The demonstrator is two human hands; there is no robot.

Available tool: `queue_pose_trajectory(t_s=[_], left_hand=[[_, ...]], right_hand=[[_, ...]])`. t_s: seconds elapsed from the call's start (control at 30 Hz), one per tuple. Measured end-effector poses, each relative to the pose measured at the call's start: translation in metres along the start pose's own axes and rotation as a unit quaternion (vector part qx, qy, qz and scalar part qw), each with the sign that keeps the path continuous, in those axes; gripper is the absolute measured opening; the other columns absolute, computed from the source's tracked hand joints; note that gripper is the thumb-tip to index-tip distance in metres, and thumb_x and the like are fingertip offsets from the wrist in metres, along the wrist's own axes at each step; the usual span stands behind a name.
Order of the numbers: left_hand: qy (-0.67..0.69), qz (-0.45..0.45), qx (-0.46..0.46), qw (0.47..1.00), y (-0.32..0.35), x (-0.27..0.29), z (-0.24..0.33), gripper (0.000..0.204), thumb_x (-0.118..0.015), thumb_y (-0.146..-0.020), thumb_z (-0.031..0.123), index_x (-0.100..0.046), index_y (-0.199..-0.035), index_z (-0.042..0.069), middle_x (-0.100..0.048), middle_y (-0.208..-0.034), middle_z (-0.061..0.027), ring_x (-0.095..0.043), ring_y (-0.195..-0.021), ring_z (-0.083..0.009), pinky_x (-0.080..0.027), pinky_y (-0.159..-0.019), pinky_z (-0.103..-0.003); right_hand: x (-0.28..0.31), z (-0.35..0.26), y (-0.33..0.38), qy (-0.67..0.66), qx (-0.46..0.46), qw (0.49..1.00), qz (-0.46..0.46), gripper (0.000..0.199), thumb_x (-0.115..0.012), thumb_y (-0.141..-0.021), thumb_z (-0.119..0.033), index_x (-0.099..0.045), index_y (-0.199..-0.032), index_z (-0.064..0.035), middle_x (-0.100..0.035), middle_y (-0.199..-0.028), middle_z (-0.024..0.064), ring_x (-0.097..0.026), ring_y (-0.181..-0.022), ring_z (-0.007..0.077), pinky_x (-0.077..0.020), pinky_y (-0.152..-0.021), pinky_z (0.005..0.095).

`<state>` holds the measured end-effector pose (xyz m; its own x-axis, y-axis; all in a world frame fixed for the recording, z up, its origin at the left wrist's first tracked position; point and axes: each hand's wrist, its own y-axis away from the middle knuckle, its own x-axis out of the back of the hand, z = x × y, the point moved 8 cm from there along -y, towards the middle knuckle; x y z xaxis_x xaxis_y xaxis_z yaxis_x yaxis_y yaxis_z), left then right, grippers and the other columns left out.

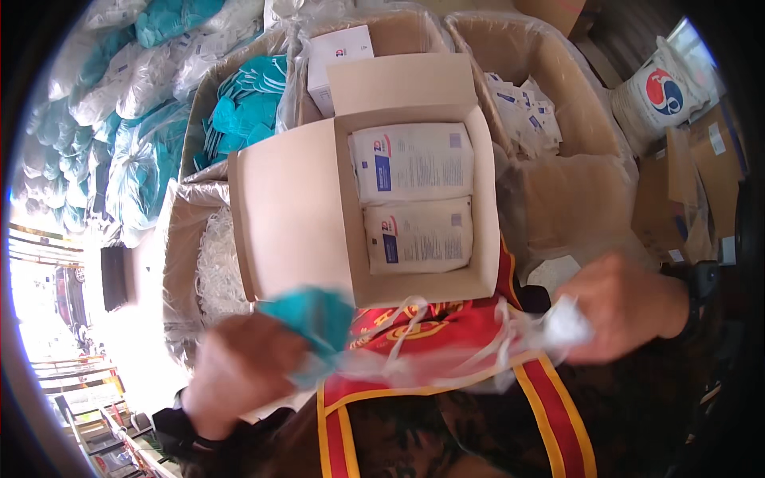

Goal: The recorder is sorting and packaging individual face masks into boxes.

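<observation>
My left hand (251, 354), blurred by motion, is closed round a folded teal piece (315, 323) that looks like thin sheet material. White straps (406, 370) stretch in loops from beside it toward my right hand (629, 307), whose fingers are closed on the bunched white end (567, 323) of these straps. Just beyond both hands stands an open cardboard box (295, 207) with its flaps folded out. Two stacks of printed white packets (426, 163) show inside it, one behind the other. Behind the straps lies a red apron (422, 327) with yellow trim.
Lined cartons surround the box: one holds teal pieces (247, 103), another small white packets (526, 115), and one at left tangled white straps (219, 267). A white box (339, 60) stands behind. Filled plastic bags (143, 167) pile at far left, a white sack (661, 95) at far right.
</observation>
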<state>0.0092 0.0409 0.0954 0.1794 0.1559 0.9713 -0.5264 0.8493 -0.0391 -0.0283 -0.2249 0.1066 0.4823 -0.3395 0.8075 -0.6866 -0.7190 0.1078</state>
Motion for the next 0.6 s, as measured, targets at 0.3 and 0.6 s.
queue_pose_trajectory(t_s=[0.3, 0.6], left_hand=[[-0.182, 0.162, 0.112, 0.963, -0.046, 0.018, -0.042, 0.031, -0.075, -0.061, 0.007, -0.052, -0.083, 0.009, -0.054, -0.078, -0.0082, -0.059, -0.075, -0.0307, -0.048, -0.06, -0.042], [-0.225, 0.221, 0.053, 0.947, -0.095, 0.046, 0.0, 0.028, -0.072, -0.064, 0.004, -0.049, -0.08, 0.006, -0.052, -0.076, -0.0119, -0.055, -0.072, -0.0344, -0.045, -0.06, -0.043]], right_hand=[[-0.03, 0.108, -0.061, -0.439, -0.122, 0.863, 0.22, 0.024, -0.063, -0.094, -0.024, -0.066, -0.101, -0.0019, -0.066, -0.084, 0.0011, -0.06, -0.073, 0.0116, -0.0481, -0.066, 0.0282], [-0.069, 0.101, -0.154, -0.605, 0.07, 0.784, 0.12, 0.083, -0.076, -0.079, -0.053, -0.044, -0.136, -0.0019, -0.055, -0.119, 0.0083, -0.049, -0.113, 0.0148, -0.0404, -0.094, 0.0297]])
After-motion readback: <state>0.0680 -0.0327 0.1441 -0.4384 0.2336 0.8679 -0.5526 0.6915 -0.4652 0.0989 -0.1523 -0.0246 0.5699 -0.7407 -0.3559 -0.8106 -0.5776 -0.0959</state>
